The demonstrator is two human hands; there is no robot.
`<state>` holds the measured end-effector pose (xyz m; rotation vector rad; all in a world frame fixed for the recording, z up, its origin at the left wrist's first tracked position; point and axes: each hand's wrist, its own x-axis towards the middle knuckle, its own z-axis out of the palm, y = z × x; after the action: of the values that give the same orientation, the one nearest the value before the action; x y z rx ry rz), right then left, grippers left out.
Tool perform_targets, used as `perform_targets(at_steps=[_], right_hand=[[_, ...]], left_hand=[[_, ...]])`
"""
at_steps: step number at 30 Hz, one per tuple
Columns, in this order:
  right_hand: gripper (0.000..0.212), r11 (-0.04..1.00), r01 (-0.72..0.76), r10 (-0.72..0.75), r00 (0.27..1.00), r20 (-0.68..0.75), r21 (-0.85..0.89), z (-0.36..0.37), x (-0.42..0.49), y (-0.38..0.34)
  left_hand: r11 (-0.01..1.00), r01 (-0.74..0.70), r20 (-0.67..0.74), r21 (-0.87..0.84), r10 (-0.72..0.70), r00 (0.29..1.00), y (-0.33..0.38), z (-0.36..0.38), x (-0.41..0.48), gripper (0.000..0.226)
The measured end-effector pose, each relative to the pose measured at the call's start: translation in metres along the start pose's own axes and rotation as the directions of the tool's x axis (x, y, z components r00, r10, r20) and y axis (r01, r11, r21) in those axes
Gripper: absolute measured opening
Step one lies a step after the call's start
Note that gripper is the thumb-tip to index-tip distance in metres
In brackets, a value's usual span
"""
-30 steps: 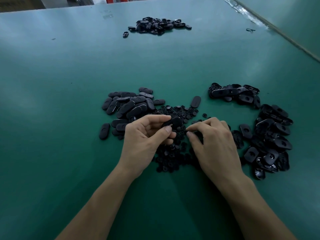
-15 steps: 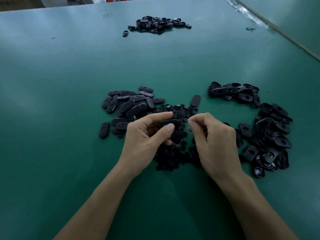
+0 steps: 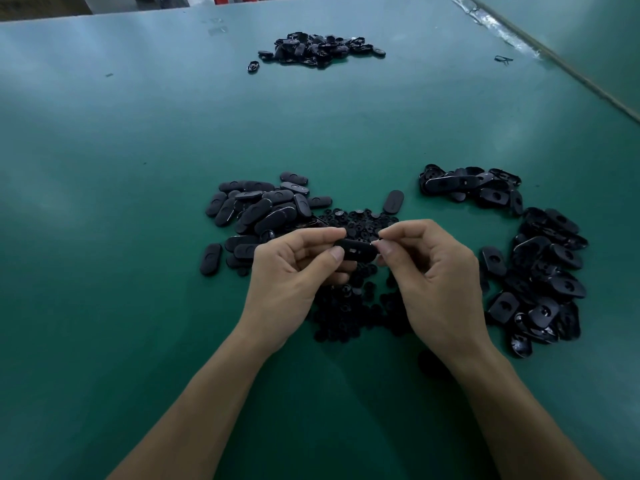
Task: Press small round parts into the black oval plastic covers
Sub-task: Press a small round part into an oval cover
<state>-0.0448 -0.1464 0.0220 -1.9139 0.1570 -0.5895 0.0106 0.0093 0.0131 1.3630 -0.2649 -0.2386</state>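
My left grip [image 3: 291, 282] clenches a black oval cover [image 3: 355, 250] between thumb and forefinger, lifted above the heap of small round parts [image 3: 358, 220] on the green desk [image 3: 138, 168]. My right grip [image 3: 433, 282] pinches the cover's right end; any round part there is hidden. Loose covers lie piled to the left [image 3: 259, 209], to the right [image 3: 540, 271] and far off [image 3: 318, 48].

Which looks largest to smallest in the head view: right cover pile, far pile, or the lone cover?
1. right cover pile
2. far pile, shrunk by distance, so unsure
3. lone cover
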Motion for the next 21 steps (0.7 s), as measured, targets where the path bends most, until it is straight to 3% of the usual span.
perform_targets(at_steps=[10, 21], right_hand=[[0.014, 0.998, 0.021, -0.019, 1.000, -0.022, 0.067, -0.0022, 0.0013, -0.0018], [0.016, 0.987, -0.071, 0.064, 0.997, 0.052, 0.145, 0.0002, 0.0014, 0.0001]], left_hand=[[1.000, -0.013, -0.015, -0.010, 0.013, 1.000, -0.0014, -0.0008, 0.0001, 0.018], [0.999, -0.044, 0.013, 0.001, 0.044, 0.999, -0.0028, -0.0032, 0.0007, 0.017]])
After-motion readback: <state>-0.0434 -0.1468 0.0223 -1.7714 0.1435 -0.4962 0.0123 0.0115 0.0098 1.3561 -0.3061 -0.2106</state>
